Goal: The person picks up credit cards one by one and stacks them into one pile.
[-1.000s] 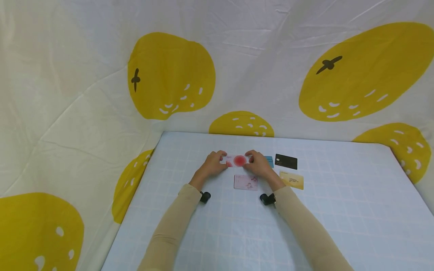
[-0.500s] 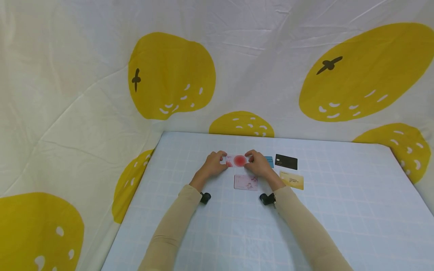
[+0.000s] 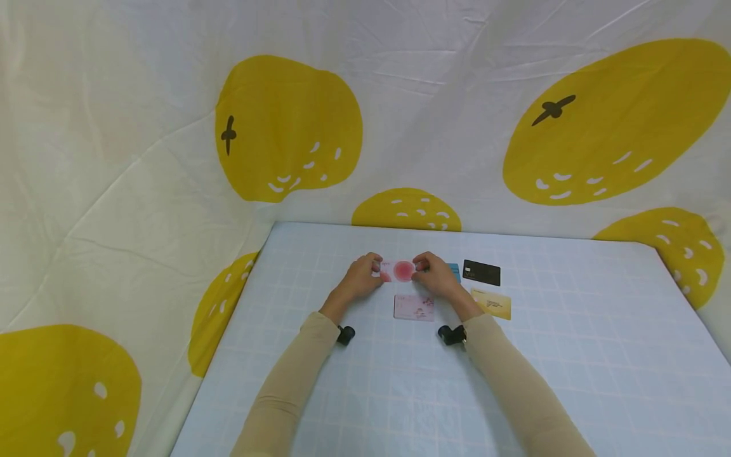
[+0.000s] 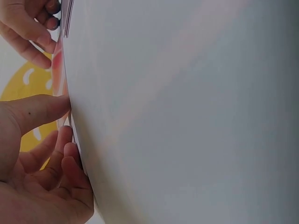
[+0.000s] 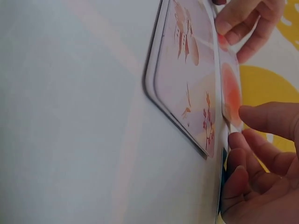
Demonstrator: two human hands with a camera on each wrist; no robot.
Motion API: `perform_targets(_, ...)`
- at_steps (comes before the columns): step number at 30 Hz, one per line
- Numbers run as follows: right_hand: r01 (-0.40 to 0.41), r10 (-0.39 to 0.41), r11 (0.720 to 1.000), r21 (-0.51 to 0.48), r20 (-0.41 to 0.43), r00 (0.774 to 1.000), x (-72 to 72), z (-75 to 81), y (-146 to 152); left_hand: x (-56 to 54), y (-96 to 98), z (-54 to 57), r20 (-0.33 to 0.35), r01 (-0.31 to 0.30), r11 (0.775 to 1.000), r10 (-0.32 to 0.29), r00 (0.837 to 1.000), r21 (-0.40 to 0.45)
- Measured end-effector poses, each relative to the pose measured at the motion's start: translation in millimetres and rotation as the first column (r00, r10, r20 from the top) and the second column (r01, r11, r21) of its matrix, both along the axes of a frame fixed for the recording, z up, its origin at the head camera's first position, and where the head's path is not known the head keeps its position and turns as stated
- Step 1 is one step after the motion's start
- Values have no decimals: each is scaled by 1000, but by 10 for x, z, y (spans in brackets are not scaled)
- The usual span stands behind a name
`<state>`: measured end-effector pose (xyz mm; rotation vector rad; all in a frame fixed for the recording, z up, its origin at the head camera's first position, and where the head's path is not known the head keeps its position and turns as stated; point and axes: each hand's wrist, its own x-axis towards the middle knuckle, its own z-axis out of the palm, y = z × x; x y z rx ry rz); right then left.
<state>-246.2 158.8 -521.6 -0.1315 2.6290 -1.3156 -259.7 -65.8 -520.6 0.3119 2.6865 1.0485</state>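
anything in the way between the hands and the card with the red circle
No, nothing visible: the left hand and right hand hold opposite ends of the red-circle card. The pink card lies below it in the head view, not between.

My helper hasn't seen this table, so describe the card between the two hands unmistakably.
On the checked tabletop, look toward the far edge, where a left hand and a right hand face each other. Between them is a pale card. Its big reddish disc sets it apart from the pink card below it in the head view, which shows a flowering branch.
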Motion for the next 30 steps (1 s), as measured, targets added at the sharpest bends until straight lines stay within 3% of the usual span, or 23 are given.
perform_targets(17,16,-16,1000,-25,6,1000,8,8,23,39,25,16,30,-31,999,30,999,40)
perform_targets(30,31,-31,994,-105,1,1000,117,114,28,94,-46,5,-28,-28,983,33,999,184)
